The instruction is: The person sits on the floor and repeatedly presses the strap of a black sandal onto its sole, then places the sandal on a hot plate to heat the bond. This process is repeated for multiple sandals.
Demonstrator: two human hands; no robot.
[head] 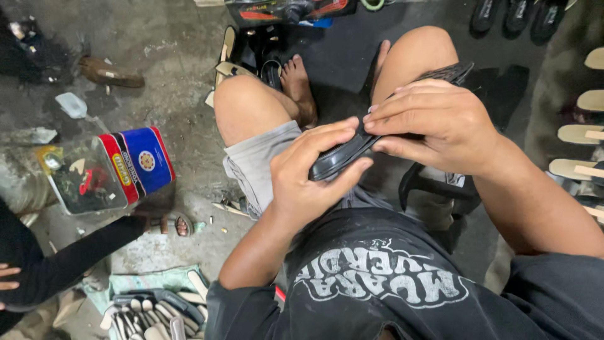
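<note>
A black sandal sole (343,155) lies across my lap, its textured far end (450,72) reaching over my right knee. My left hand (311,173) grips the near end, thumb under and fingers curled over the top edge. My right hand (434,119) presses down on the middle of the sole with its fingertips at the edge, next to my left fingers. Both hands hold the same sole. I sit with bare knees apart above a dark mat (343,53).
An open red and blue tin (135,164) with small items stands on the concrete floor at left. Another person's dark sleeve (69,261) reaches in at lower left. A pile of sandal parts (157,311) lies below. Pale soles (582,132) line the right edge; black sandals (516,14) lie at top.
</note>
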